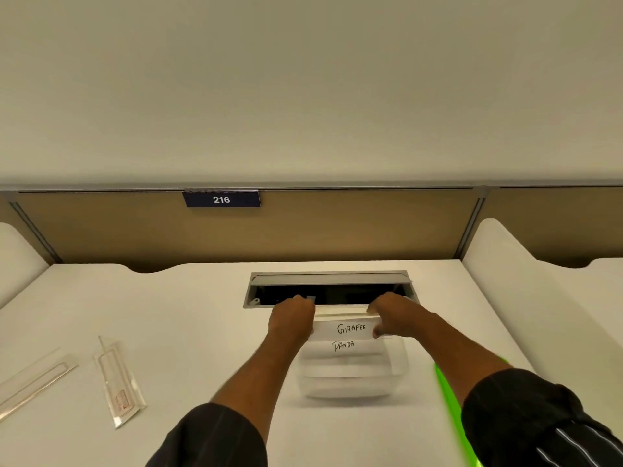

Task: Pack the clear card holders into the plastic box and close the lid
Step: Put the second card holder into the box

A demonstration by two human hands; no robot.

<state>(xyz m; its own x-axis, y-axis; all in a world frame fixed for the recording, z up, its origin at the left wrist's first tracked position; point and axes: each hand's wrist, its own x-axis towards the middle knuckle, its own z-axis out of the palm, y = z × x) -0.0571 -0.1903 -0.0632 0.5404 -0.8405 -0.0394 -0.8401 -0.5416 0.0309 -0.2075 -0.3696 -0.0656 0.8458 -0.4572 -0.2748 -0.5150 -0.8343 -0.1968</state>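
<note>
Hands meet over the clear plastic box at mid-worktop: left hand and right hand each clamp an end of a card holder lettered "GIRAFEE", above one reading "PANDA". Two clear card holders lie well apart to the left.

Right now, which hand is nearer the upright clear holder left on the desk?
Left. The left hand grips the labelled holder's near end; the right hand is farther from the clear holder.

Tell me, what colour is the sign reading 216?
Dark navy blue sign with white digits, seen in the head view.
</note>
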